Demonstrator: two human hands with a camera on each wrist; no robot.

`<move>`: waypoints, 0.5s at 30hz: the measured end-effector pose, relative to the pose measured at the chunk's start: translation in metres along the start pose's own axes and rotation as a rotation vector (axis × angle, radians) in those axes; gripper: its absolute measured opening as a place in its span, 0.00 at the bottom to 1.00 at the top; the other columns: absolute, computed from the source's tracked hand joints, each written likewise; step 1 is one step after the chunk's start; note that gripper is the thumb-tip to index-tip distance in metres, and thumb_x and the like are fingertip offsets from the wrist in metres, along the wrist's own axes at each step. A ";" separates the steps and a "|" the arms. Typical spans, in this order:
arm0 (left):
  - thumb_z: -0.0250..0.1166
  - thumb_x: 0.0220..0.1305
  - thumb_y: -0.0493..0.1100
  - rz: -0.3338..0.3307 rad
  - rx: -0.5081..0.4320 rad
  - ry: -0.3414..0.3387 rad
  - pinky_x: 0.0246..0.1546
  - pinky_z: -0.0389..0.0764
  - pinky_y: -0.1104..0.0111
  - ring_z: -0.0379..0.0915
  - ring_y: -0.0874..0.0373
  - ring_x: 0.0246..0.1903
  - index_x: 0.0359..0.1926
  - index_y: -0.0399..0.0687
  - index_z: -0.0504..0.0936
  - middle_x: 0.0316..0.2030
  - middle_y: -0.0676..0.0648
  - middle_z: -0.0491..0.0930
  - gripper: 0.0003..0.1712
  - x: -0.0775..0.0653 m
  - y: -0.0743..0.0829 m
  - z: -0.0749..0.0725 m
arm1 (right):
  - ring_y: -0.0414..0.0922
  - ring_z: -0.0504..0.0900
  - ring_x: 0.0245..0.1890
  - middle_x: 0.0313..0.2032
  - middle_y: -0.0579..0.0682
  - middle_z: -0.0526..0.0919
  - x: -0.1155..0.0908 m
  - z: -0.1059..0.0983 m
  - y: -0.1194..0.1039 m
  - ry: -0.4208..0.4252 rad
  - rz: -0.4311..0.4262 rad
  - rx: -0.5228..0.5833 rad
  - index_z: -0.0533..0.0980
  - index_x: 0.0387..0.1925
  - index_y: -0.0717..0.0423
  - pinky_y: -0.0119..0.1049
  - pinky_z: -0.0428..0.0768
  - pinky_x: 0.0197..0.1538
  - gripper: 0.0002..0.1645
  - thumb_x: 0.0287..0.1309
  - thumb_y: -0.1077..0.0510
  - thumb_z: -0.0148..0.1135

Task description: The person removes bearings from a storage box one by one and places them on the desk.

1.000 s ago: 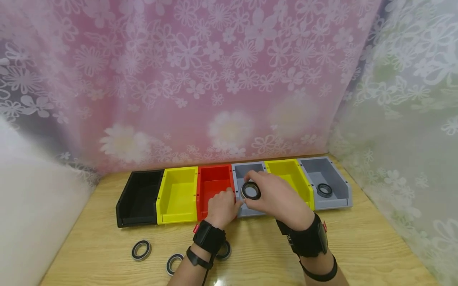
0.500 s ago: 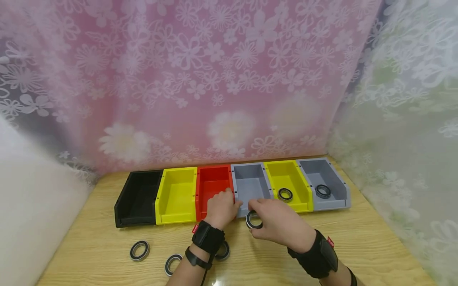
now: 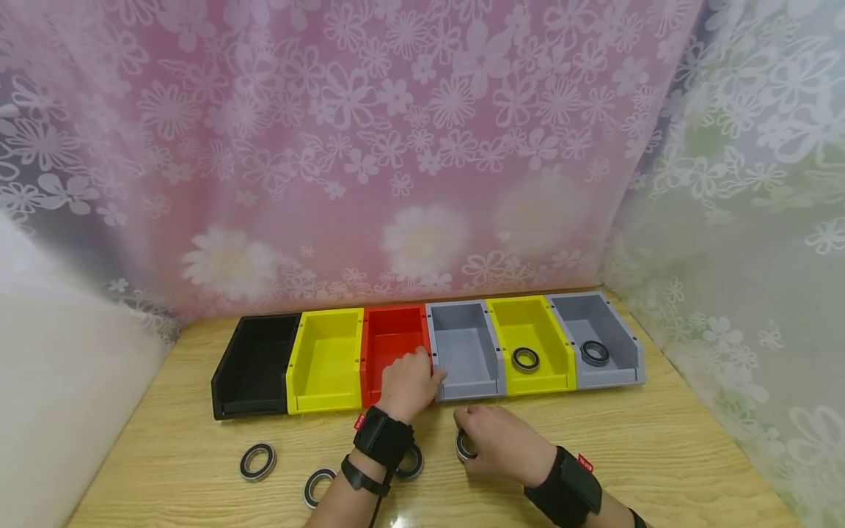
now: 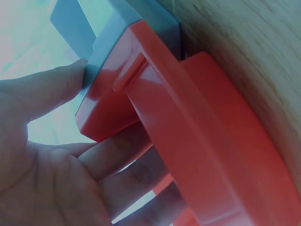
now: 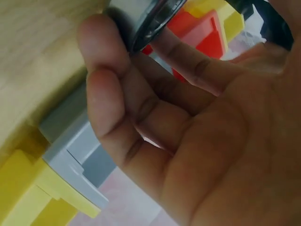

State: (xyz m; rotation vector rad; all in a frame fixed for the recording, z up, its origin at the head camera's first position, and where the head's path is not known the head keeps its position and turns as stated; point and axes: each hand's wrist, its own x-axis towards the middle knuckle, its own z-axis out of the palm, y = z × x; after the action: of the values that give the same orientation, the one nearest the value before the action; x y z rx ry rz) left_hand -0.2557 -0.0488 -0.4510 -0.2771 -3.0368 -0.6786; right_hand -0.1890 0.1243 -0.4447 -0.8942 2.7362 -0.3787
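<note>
In the head view my right hand pinches a ball bearing at the tabletop, in front of the middle grey bin. The right wrist view shows that bearing between the fingertips and thumb, its metal rim towards the camera. My left hand grips the adjoining walls of the red bin and the middle grey bin. In the left wrist view its thumb presses the grey side, while the other fingers curl behind the red wall.
Bearings lie in the right yellow bin and right grey bin. On the wooden table are three more bearings, one partly behind the left wrist. A black bin and yellow bin stand at left.
The right hand has moved the bearing from over the middle grey bin down towards me, to the tabletop. The left hand stays on the bin walls.
</note>
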 end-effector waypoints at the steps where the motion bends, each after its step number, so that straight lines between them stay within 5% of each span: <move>1: 0.75 0.63 0.53 0.001 0.003 0.001 0.20 0.70 0.64 0.67 0.53 0.16 0.43 0.37 0.79 0.16 0.48 0.68 0.24 0.000 0.000 0.000 | 0.38 0.69 0.25 0.27 0.41 0.72 0.000 0.002 0.000 0.001 -0.003 -0.003 0.76 0.39 0.53 0.34 0.71 0.32 0.24 0.44 0.54 0.82; 15: 0.74 0.64 0.51 0.014 -0.027 0.009 0.19 0.69 0.65 0.67 0.54 0.16 0.43 0.36 0.79 0.15 0.48 0.67 0.23 -0.003 0.001 -0.001 | 0.37 0.68 0.24 0.29 0.42 0.69 0.002 0.016 -0.001 0.043 -0.034 -0.056 0.77 0.36 0.52 0.33 0.70 0.29 0.22 0.38 0.58 0.79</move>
State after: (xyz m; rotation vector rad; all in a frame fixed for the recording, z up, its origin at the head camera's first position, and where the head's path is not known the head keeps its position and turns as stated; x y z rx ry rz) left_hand -0.2531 -0.0493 -0.4499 -0.2950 -3.0163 -0.7189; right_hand -0.1855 0.1195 -0.4600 -0.9581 2.7873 -0.3327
